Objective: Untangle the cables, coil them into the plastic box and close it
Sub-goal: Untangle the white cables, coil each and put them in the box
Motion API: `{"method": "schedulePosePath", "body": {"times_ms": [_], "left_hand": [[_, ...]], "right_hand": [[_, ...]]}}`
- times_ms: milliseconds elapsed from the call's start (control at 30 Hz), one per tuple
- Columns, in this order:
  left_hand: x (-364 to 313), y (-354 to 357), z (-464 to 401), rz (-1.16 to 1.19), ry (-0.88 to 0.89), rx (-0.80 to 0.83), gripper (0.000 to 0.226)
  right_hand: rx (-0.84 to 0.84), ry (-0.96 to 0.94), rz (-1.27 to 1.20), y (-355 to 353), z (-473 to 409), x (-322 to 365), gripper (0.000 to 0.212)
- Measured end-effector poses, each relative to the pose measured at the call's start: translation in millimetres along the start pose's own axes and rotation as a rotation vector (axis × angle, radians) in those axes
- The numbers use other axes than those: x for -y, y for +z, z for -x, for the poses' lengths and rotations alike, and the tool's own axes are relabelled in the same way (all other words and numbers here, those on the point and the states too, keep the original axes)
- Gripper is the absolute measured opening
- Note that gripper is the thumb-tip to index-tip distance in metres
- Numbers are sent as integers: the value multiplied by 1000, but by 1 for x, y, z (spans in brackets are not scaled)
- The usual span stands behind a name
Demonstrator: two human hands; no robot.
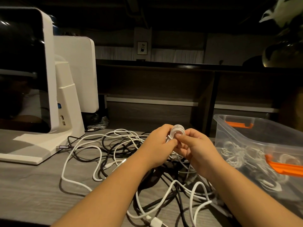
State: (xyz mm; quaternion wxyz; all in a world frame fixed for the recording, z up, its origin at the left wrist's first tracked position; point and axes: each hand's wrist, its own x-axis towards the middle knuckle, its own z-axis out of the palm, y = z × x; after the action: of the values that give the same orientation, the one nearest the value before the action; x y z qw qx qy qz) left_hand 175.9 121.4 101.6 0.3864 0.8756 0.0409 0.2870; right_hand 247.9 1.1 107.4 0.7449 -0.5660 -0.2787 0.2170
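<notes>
A person's left hand (161,141) and right hand (195,148) meet above a grey wood-grain tabletop (32,185), both curled around a small, tight coil of white cable (177,132), fingers and thumbs pinching its loops while the tail runs down into the tangle below. The job in hand looks to be finishing this coil: one hand should keep the loops pinched flat while the other feeds in the loose tail a turn at a time, easing it free of its neighbours instead of tugging (a hard pull would likely cinch the knot). A sprawl of white and black cables (124,154) lies under the forearms, much of it not yet sorted. Near the right hand stands the clear plastic box with orange latches (242,128), lid off, with pale coils already inside. A white monitor on a stand (49,89) occupies the left of the table, its base just beside the outermost loops.
</notes>
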Motion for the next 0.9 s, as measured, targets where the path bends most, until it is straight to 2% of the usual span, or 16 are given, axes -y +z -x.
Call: {"method": "schedulePosePath", "body": {"times_ms": [200, 367, 633, 767, 833, 900], "left_hand": [[-4, 10, -2, 40, 10, -87, 20], [-10, 14, -7, 84, -41, -145, 24], [-27, 11, -18, 192, -77, -219, 28], [-48, 11, -30, 168, -55, -190, 30], [-59, 14, -34, 214, -46, -162, 22], [-68, 16, -38, 223, -23, -135, 20]], "right_hand": [[-6, -78, 70, 3, 3, 1, 11], [-102, -174, 394, 3, 0, -1, 16], [-221, -182, 464, 5, -1, 17, 16], [-225, -155, 461, -3, -5, 46, 10], [-212, -174, 589, -13, -5, 66, 7], [-206, -213, 839, -22, -4, 87, 12]]}}
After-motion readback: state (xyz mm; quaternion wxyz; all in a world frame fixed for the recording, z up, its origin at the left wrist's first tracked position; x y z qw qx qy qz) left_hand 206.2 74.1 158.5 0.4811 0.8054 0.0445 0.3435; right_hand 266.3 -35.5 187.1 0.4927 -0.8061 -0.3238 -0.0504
